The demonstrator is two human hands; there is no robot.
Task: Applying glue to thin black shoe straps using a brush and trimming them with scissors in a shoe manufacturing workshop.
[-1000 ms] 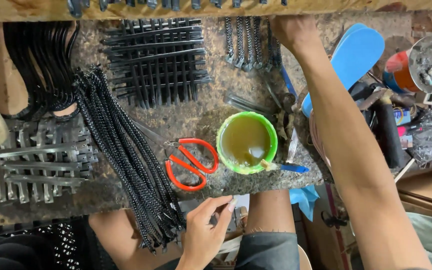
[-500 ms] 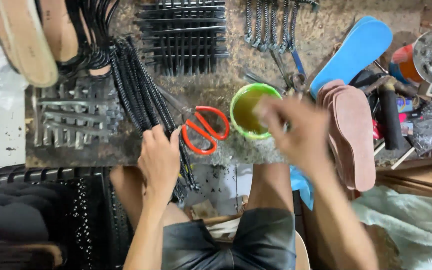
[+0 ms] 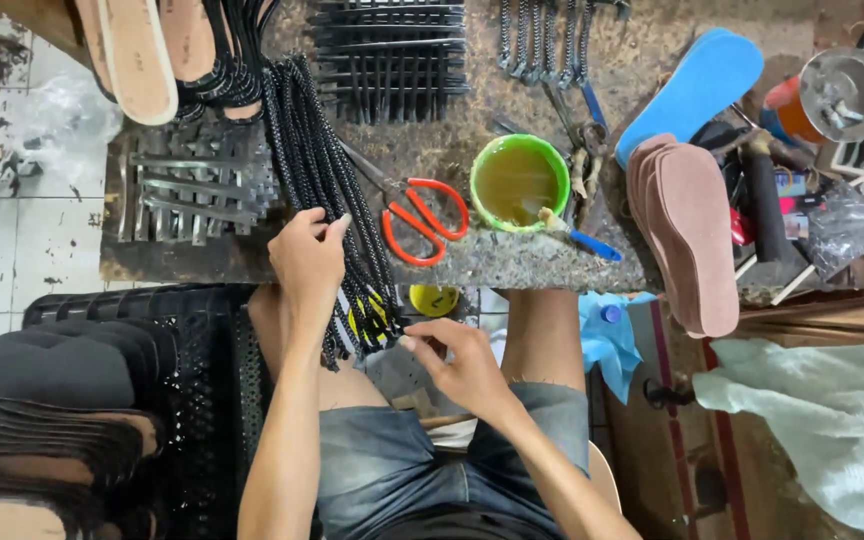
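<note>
A bundle of black braided straps (image 3: 324, 170) lies across the worn workbench (image 3: 512, 265) and hangs over its front edge. My left hand (image 3: 308, 262) rests on the bundle at the bench edge, fingers pinching one strap. My right hand (image 3: 457, 356) is below the edge, over my lap, fingertips touching the hanging strap ends (image 3: 372, 315). Orange-handled scissors (image 3: 420, 218) lie just right of the bundle. A green cup of yellowish glue (image 3: 518, 182) with a blue-handled brush (image 3: 577, 237) stands beside them.
Black strap pieces (image 3: 392, 60) are laid in rows at the back, grey ones (image 3: 192, 190) at the left. Pink insoles (image 3: 690, 225) and a blue sole (image 3: 697, 85) lie right. Sandal soles (image 3: 142, 55) sit upper left. A black crate (image 3: 192, 400) holds dark soles.
My right hand has come down from the glue cup to the hanging strap ends. My left hand stays on the bundle. The view has shifted slightly.
</note>
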